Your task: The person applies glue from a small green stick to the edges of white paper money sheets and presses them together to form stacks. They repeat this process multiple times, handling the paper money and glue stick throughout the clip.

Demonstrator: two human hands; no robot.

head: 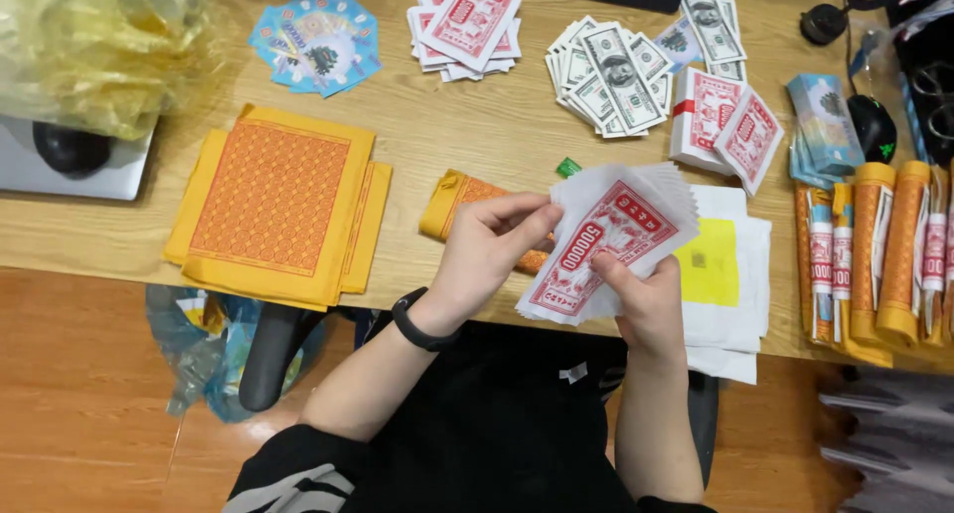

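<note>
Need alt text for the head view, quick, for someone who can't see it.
Both hands, left hand and right hand, hold a fanned stack of red-and-white paper notes over a wooden desk. Orange patterned sheets lie to the left.

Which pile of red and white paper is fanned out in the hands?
The fanned stack of red-and-white notes, held by the left hand and right hand. The loose pile and the banded bundle lie on the table, untouched.
</note>
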